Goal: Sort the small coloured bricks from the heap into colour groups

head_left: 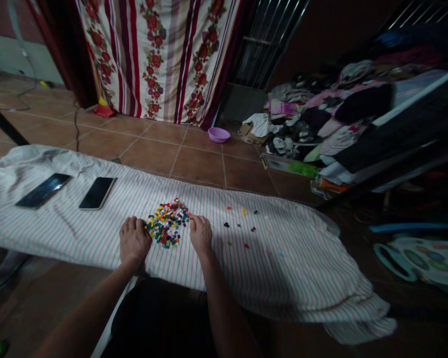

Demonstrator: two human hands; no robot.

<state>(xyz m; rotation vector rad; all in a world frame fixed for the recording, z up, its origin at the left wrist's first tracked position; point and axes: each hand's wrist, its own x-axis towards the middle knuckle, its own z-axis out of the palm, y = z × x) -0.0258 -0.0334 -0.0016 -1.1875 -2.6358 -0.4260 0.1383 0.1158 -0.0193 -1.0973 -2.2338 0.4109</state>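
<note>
A pile of small bright-coloured pieces (167,223), like tiny blocks or beads, lies on a striped cloth (194,263). My left hand (135,241) rests palm down at the pile's left edge, fingers resting on the cloth. At the right edge my right hand (200,232) has its thumb and fingers pinched together; whatever is between the fingertips is too small to make out. Right of this hand, small groups and single pieces lie apart by colour, among them yellow pieces (244,211), black pieces (226,224), an orange piece (229,208) and a red piece (246,245).
Two dark-screened phones or tablets, a larger one (44,191) and a smaller one (97,193), lie on the cloth to the left. Beyond, a purple basin (218,134) stands on the tiled floor before a floral curtain (157,59). Clothes (321,109) are heaped at right.
</note>
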